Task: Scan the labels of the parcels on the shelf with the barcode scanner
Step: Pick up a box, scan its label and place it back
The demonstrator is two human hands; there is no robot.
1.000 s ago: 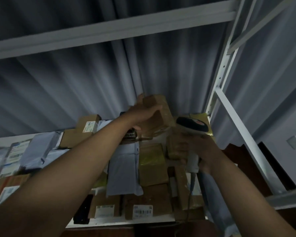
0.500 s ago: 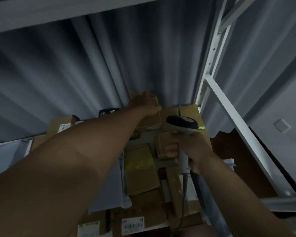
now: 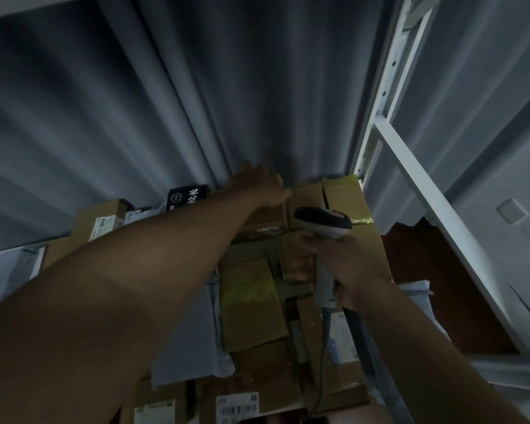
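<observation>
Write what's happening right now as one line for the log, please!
left hand: resting on back cardboard box | right hand: holding barcode scanner by handle | scanner head over parcels | shelf: crowded

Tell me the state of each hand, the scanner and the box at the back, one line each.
left hand: resting on back box, grip unclear
right hand: grips scanner handle
barcode scanner: held upright, head pointing away
back box: closed, lying on other parcels

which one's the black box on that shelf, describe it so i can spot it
Follow the grey curtain down to the shelf's back row of parcels. Just left of the left hand stands the black box. It alone is black with white printing; its neighbours are brown cardboard.
</observation>
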